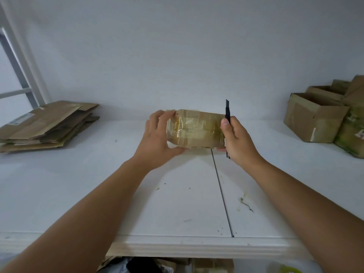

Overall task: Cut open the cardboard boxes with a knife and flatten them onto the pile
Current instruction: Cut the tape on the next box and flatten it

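1. Head view: your left hand (157, 133) grips the left end of a taped cardboard box (196, 128), held above the white desk (78, 194).
2. Your right hand (236, 138) holds its right end, fingers curled round a black knife (227, 113) standing upright.
3. Flattened pile (45, 125) lies far left; unopened boxes (319, 117) sit far right.

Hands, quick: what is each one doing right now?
Left hand: grips the left end of the taped cardboard box.
Right hand: holds the black knife against the box's right end.
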